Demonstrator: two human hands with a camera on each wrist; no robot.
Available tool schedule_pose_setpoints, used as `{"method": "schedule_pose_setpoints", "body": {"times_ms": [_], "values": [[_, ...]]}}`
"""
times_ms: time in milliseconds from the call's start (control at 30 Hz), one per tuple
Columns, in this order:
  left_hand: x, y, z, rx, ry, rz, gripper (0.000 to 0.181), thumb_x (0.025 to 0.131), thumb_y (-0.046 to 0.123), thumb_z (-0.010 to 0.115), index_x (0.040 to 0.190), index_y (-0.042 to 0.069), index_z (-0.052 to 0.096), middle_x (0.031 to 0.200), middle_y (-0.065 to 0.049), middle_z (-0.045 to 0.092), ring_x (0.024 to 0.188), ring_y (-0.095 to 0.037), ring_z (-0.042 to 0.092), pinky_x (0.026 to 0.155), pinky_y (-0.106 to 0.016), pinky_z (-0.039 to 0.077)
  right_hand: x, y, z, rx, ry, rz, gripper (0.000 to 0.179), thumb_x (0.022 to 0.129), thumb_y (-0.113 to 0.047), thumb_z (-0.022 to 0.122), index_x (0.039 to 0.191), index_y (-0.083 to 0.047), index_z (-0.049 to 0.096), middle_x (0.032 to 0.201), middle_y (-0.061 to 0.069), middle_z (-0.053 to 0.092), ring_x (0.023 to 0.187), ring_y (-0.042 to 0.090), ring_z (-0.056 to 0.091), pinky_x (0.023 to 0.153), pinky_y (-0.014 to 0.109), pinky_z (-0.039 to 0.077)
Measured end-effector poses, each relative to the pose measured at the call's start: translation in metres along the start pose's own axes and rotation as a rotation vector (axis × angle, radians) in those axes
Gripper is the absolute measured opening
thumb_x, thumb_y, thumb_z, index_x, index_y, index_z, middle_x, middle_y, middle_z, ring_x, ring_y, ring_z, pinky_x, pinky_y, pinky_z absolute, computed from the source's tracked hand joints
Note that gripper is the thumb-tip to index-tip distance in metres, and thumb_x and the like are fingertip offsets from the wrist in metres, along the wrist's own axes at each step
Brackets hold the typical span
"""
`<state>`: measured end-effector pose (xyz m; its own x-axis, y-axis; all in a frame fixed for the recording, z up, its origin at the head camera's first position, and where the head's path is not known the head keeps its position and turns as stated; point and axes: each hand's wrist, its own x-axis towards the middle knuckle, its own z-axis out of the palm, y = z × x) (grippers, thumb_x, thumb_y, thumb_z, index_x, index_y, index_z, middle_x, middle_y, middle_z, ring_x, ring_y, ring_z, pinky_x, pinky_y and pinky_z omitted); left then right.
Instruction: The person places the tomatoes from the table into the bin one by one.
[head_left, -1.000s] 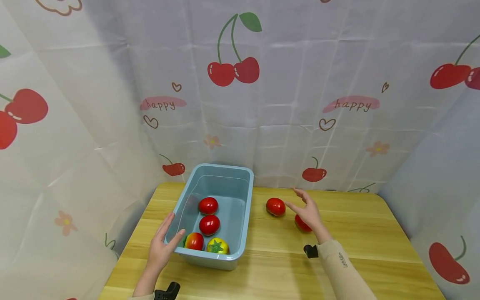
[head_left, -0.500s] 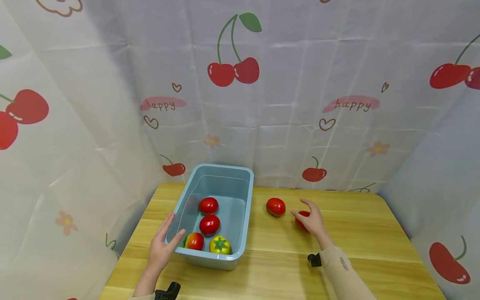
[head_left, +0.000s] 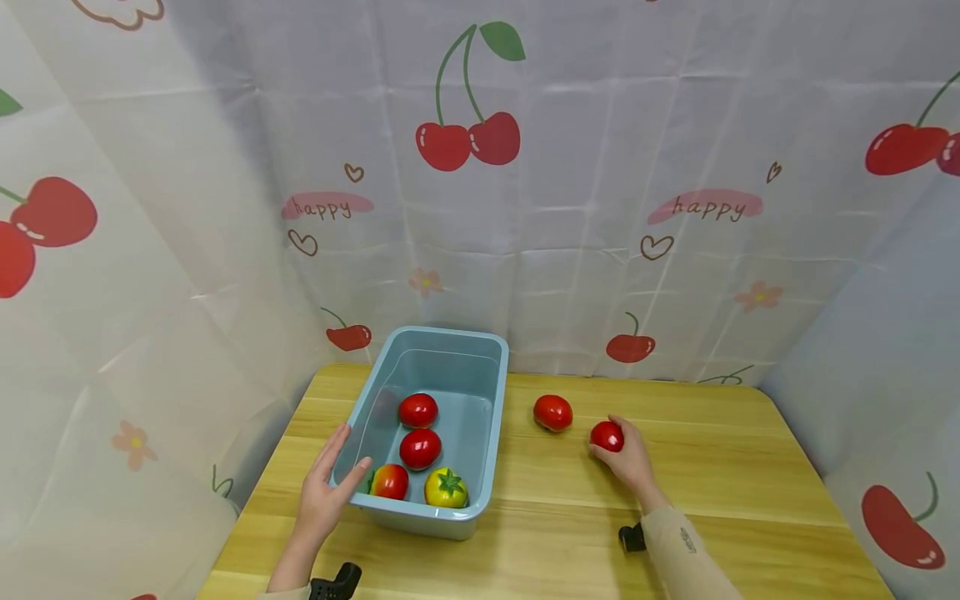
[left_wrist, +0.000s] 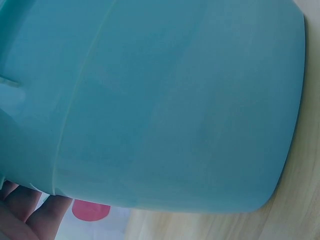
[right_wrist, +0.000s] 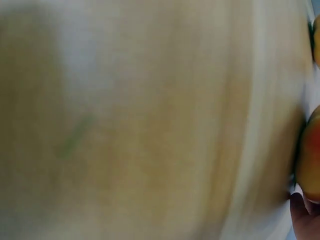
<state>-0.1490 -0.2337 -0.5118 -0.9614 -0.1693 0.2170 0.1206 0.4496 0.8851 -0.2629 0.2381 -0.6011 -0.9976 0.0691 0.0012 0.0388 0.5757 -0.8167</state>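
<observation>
In the head view my right hand point(head_left: 633, 467) grips a shiny red toy tomato point(head_left: 607, 435), thumb and fingers at its sides. The right wrist view catches this tomato point(right_wrist: 311, 157) at its right edge, with fingertips point(right_wrist: 301, 215) beneath it. My left hand point(head_left: 321, 496) rests at the near left corner of a blue-grey plastic bin point(head_left: 495, 417), its fingers straight along the side and thumb over the rim. Part of that hand's fingers point(left_wrist: 47, 217) shows beside the bin wall point(left_wrist: 165, 110) in the left wrist view. Another red tomato point(head_left: 552, 413) lies left of my right hand.
Inside the bin lie two red tomatoes point(head_left: 420, 449), a red-orange one point(head_left: 390, 482) and a yellow one with a green top point(head_left: 446, 487). A wooden table point(head_left: 555, 533) carries everything. A cherry-print curtain point(head_left: 570, 292) stands behind and at the sides.
My right hand has moved down and closed round the right-hand red tomato. The yellow tomato in the bin has rolled slightly rightward. My left hand stays in place.
</observation>
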Motion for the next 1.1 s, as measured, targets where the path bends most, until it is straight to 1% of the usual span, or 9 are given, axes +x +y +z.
{"method": "schedule_pose_setpoints", "body": {"times_ms": [133, 267, 633, 800, 1100], "values": [[0.0, 0.001, -0.001, -0.006, 0.0, 0.009, 0.065, 0.087, 0.026, 0.068, 0.143, 0.009, 0.04, 0.15, -0.012, 0.031, 0.136, -0.036, 0.027, 0.1, -0.063, 0.029, -0.003, 0.003, 0.002, 0.016, 0.006, 0.007, 0.077, 0.081, -0.017, 0.073, 0.142, 0.002, 0.029, 0.14, 0.028, 0.028, 0.127, 0.044, 0.03, 0.103, 0.062, 0.027], [0.0, 0.001, -0.001, -0.006, -0.001, 0.016, 0.064, 0.087, 0.025, 0.067, 0.143, 0.008, 0.04, 0.149, -0.013, 0.031, 0.135, -0.037, 0.027, 0.1, -0.064, 0.027, -0.005, 0.003, 0.003, 0.024, 0.013, 0.01, 0.079, 0.08, -0.016, 0.073, 0.142, 0.001, 0.028, 0.141, 0.028, 0.027, 0.128, 0.044, 0.029, 0.104, 0.061, 0.026], [-0.001, 0.002, -0.001, 0.008, 0.001, 0.006, 0.064, 0.087, 0.027, 0.067, 0.143, 0.009, 0.041, 0.149, -0.013, 0.032, 0.135, -0.037, 0.028, 0.099, -0.064, 0.029, -0.005, 0.0, 0.002, 0.034, -0.006, 0.046, 0.08, 0.08, -0.019, 0.074, 0.143, -0.002, 0.028, 0.141, 0.027, 0.028, 0.127, 0.045, 0.031, 0.102, 0.062, 0.027], [-0.001, 0.001, -0.001, 0.003, 0.001, 0.005, 0.064, 0.087, 0.026, 0.068, 0.143, 0.009, 0.041, 0.149, -0.013, 0.031, 0.135, -0.037, 0.027, 0.099, -0.064, 0.029, -0.004, -0.005, 0.0, 0.043, -0.017, 0.034, 0.079, 0.08, -0.019, 0.073, 0.143, -0.003, 0.028, 0.141, 0.027, 0.028, 0.126, 0.045, 0.031, 0.101, 0.063, 0.029], [0.0, -0.001, 0.0, -0.005, 0.002, 0.006, 0.065, 0.086, 0.027, 0.069, 0.143, 0.009, 0.041, 0.149, -0.012, 0.031, 0.135, -0.036, 0.028, 0.099, -0.063, 0.029, -0.001, -0.021, -0.003, 0.026, -0.024, -0.024, 0.077, 0.081, -0.018, 0.074, 0.142, -0.004, 0.03, 0.142, 0.025, 0.031, 0.126, 0.043, 0.033, 0.1, 0.062, 0.031]]}}
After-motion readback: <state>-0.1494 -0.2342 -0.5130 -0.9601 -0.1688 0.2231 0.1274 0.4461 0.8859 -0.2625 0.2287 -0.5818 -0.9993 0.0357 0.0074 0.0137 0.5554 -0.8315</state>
